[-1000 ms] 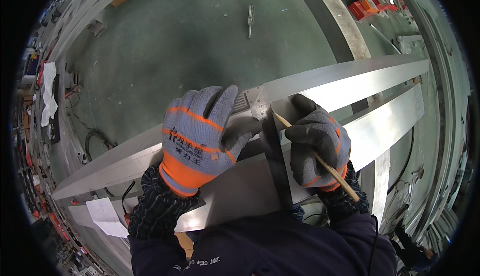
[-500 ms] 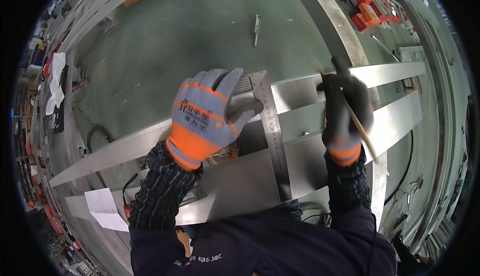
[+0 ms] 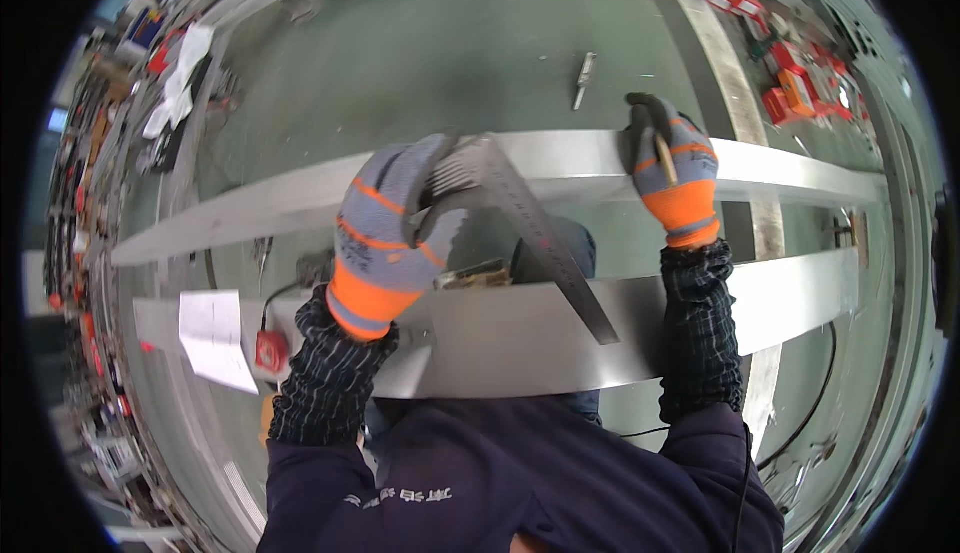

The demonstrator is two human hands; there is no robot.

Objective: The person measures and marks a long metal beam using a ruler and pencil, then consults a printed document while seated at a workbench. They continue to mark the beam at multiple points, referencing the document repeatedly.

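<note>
My left hand [image 3: 385, 228], in a grey and orange work glove, is closed around the ribbed stock of a steel try square [image 3: 550, 245]. The square's blade slants down to the right over the gap between two metal bars, its tip over the near bar [image 3: 500, 338]. At the right, my gloved right hand [image 3: 680, 168] is at the far bar [image 3: 570, 158], its fingers curled at the bar's far edge. A thin wooden pencil [image 3: 665, 160] sticks out from that hand. The fingertips on the far bar are partly hidden.
A white paper sheet [image 3: 215, 338] and a red tape measure [image 3: 271, 350] lie at the left on the near side. Crossing under both bars at the right is a long metal beam [image 3: 765, 238]. A slim tool [image 3: 584, 81] lies beyond, and red boxes [image 3: 800, 93] stand far right.
The square has tilted, its blade swinging to the right. My right hand has moved away from me to the far bar, which now lies farther off and at a different angle. The view has shifted too.
</note>
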